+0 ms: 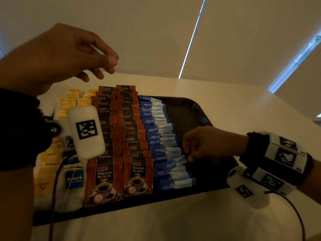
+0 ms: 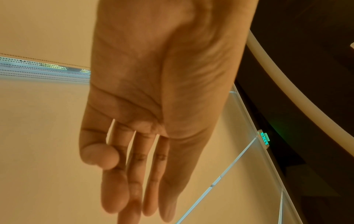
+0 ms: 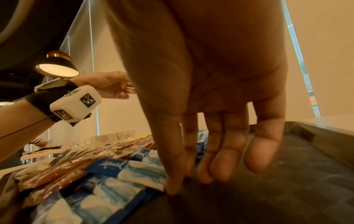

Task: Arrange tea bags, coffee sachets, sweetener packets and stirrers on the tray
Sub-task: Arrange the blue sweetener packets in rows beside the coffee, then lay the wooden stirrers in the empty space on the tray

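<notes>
A black tray holds rows of tea bags at the left, two columns of brown coffee sachets and one column of blue sweetener packets. My right hand is low on the tray's bare right part, just right of the near sweetener packets. In the right wrist view its fingertips touch the tray at the edge of a sweetener packet; it grips nothing. My left hand hovers high above the tray's far left, holding nothing, its fingers relaxed.
The tray lies on a white table with bare surface to the right and front. Teacups stand on a farther table, under a lit lamp. Cables hang from both wrist cameras.
</notes>
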Demonstrator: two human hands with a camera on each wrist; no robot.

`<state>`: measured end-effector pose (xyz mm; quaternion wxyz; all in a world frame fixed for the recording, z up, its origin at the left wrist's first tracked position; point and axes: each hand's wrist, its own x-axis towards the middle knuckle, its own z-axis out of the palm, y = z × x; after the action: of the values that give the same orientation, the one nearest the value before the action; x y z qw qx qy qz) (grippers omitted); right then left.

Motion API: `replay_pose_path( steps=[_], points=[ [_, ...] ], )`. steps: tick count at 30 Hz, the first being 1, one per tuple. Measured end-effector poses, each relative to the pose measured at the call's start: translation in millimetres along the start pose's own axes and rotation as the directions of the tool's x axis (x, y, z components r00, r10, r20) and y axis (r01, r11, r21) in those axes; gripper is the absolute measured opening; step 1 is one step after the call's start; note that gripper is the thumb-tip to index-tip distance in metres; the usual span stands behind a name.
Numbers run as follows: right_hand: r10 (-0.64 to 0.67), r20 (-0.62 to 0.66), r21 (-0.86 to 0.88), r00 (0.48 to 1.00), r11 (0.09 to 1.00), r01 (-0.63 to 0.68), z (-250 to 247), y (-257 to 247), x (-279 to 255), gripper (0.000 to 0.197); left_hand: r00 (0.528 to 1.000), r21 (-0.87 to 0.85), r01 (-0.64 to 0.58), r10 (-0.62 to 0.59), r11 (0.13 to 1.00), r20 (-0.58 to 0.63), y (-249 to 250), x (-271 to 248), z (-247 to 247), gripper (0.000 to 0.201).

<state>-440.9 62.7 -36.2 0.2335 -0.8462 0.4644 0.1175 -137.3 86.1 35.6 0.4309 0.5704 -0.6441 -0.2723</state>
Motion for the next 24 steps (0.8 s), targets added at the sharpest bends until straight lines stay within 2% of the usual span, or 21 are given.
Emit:
replay_pose_path(
  steps=[7,10,13,20,22,24],
  points=[
    [-0.016,0.026,0.048,1.000,0.999,0.014,-11,1,-11,0.016,0.999,-0.001,0.009,-0.009,1.000,0.030,1,-1,-1,0.038],
    [-0.031,0.040,0.124,0.999,0.992,0.026,-20,-2,-17,0.009,0.999,-0.007,0.002,-0.001,1.000,0.035,0,0,0,0.043],
    [-0.040,0.083,0.125,0.996,0.992,0.030,-19,-7,-14,0.004,0.999,-0.003,-0.001,0.001,1.000,0.053,-2,1,-1,0.047],
    [0.038,0.148,0.197,0.988,0.978,-0.067,-10,-12,-7,0.015,0.997,0.006,0.004,-0.005,1.000,0.082,0,-2,-4,0.048],
    [0.074,0.127,0.199,0.989,0.975,-0.099,-15,-11,-14,0.016,0.997,0.003,-0.001,0.000,1.000,0.082,-3,1,-5,0.049],
    [0.136,0.041,0.157,0.990,0.978,-0.141,-27,-4,-26,0.017,0.993,0.008,-0.021,0.019,1.000,0.116,-7,0,-6,0.051]
  ],
)
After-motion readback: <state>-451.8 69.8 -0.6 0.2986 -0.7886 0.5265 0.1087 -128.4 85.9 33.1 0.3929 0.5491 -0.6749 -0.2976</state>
